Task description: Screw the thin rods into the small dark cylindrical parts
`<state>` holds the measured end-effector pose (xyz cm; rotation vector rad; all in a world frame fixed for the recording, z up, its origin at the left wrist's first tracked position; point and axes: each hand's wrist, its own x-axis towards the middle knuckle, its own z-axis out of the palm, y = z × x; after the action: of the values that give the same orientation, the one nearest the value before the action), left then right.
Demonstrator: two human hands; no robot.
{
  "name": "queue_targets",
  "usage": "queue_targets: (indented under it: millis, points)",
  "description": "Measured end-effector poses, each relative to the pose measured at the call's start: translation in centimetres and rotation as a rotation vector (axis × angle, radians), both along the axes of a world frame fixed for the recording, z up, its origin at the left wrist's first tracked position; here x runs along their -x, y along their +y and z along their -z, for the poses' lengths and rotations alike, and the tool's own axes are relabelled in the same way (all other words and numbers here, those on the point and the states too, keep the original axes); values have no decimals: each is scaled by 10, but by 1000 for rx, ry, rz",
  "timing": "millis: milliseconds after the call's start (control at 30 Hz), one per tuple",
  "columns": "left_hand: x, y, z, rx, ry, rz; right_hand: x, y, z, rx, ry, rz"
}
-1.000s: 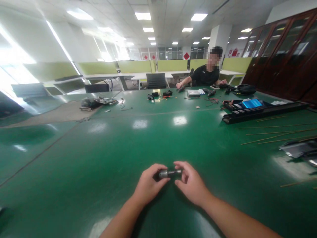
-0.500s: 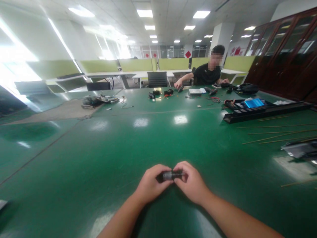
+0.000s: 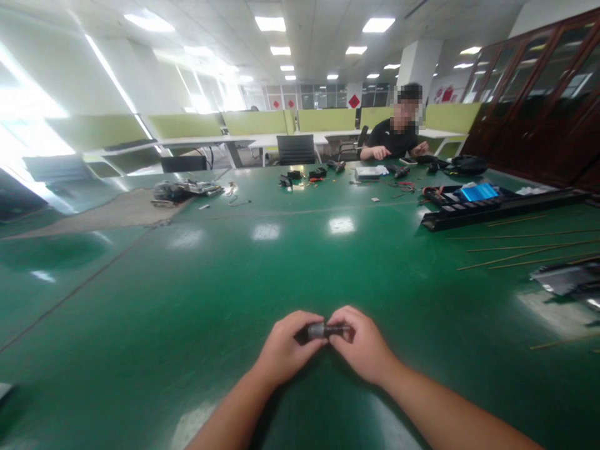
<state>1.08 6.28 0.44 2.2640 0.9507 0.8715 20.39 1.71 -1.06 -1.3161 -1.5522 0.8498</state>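
Note:
Close in front of me, both hands hold a small dark cylinder with a grey band (image 3: 317, 330), lying sideways between them just above the green tabletop (image 3: 281, 269). Its exact kind I cannot make out. My left hand (image 3: 287, 350) is closed around the thicker left end. The thumb and fingers of my right hand (image 3: 363, 347) pinch the thinner, darker right end, where a bit of metal shows. The fingertips of both hands nearly meet at the middle. My palms hide the cylinder's two ends in part.
Across the table sits a person in a black shirt (image 3: 396, 144). Black parts (image 3: 295, 177) and a pale box (image 3: 368, 173) lie on the far side. Right, a long black tray (image 3: 445, 219) and thin rods (image 3: 525, 256); left, a pile of parts (image 3: 180, 190).
My hands and the cylinder stay almost in place. Across the table, the person has drawn an outstretched arm back from the black parts toward the body.

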Motion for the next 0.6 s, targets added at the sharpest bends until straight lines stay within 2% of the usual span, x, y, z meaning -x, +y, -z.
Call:
queue_targets:
  millis: [600]
  points:
    - [0,0,-1,-120,-89,14,-2,-1,-5,-27,93,-26]
